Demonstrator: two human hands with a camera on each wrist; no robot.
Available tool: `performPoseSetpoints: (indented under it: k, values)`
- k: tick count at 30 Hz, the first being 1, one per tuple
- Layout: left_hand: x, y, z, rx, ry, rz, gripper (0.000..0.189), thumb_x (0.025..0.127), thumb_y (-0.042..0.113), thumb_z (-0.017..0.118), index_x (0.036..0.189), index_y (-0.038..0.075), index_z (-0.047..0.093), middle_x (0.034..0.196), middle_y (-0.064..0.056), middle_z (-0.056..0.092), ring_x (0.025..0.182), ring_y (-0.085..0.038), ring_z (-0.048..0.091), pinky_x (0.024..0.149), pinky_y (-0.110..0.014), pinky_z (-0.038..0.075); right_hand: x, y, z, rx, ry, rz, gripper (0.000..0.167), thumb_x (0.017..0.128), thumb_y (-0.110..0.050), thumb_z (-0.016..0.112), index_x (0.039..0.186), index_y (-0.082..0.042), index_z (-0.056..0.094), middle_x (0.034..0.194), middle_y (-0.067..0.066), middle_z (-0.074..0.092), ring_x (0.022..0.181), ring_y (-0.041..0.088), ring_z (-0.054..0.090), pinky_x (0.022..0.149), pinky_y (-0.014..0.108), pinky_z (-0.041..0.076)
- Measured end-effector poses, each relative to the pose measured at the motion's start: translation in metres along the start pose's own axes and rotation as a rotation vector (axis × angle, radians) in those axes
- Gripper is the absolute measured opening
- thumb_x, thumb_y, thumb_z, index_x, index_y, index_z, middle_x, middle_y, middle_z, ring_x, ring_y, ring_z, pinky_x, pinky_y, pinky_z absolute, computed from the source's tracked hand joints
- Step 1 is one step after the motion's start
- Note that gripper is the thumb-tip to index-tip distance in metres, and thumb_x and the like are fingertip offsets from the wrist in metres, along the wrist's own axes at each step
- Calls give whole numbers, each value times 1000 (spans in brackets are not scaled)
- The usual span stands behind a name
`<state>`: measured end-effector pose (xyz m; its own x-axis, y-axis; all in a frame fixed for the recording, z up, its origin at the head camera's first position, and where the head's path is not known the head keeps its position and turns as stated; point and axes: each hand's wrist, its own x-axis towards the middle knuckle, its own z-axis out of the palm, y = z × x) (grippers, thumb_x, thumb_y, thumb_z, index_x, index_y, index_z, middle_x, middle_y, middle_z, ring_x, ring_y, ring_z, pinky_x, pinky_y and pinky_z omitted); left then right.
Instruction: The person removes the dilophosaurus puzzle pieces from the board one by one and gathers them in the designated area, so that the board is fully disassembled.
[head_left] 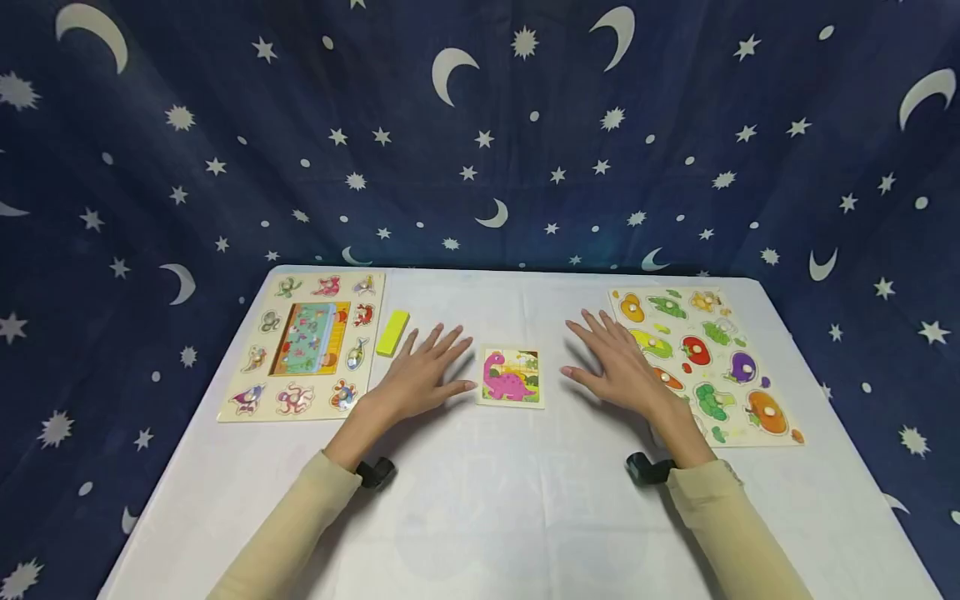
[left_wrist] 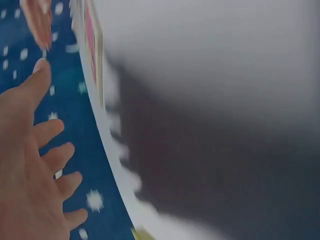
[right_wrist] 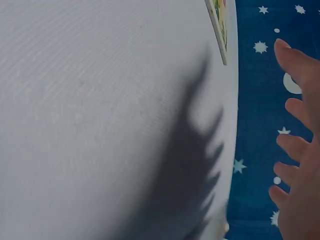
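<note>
Between the two hands, a small square dinosaur puzzle [head_left: 511, 377] with a pink dinosaur lies flat on the white table. My left hand [head_left: 422, 377] hovers palm down just left of it, fingers spread and holding nothing. To the right, my right hand [head_left: 621, 365] is also spread palm down with nothing in it, and it overlaps the left edge of the vegetable puzzle board [head_left: 731, 342] in the head view. Both wrist views show the fingers [left_wrist: 57, 157] apart above the table, with shadows beneath them. Near the left fingertips lies a yellow block [head_left: 393, 332].
On the left of the table [head_left: 480, 517] lies a sea-animal puzzle board [head_left: 251, 404] with a picture panel in its middle. A dark blue cloth [head_left: 525, 200] with moons and stars hangs behind the table. Each wrist wears a black camera [head_left: 377, 473].
</note>
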<state>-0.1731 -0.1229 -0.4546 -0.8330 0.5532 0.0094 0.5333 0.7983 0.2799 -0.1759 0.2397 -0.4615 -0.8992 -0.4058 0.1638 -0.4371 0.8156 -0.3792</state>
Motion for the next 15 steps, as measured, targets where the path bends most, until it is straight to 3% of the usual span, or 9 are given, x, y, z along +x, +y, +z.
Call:
performPoseSetpoints:
  k: [4, 8, 11, 15]
  values:
    - [6, 18, 6, -65, -73, 108, 76, 100, 56, 58, 161, 16, 37, 169, -6, 30, 158, -33, 23, 128, -57, 14, 10, -2, 1, 147, -46, 21, 76, 94, -41, 74, 157, -14, 44, 165, 18, 35, 155, 46, 20, 123, 67, 15]
    - [11, 32, 12, -113, -165, 195, 72, 103, 51, 58, 161, 15, 37, 170, -5, 30, 158, -28, 22, 128, -49, 22, 20, -9, 3, 222, -75, 21, 69, 94, -36, 75, 153, -10, 49, 161, 17, 43, 153, 43, 26, 123, 66, 16]
    - [13, 37, 17, -121, -216, 223, 70, 104, 48, 57, 162, 16, 34, 170, -3, 27, 159, -25, 21, 126, -46, 27, 28, -15, 6, 254, -84, -8, 64, 94, -30, 75, 150, -8, 53, 156, 17, 49, 149, 42, 34, 122, 65, 21]
    - [16, 40, 24, -88, -253, 234, 70, 105, 47, 54, 164, 16, 30, 171, -2, 24, 159, -25, 20, 126, -46, 29, 37, -21, 13, 280, -95, -43, 55, 94, -22, 76, 143, -5, 59, 144, 16, 60, 136, 37, 50, 115, 60, 36]
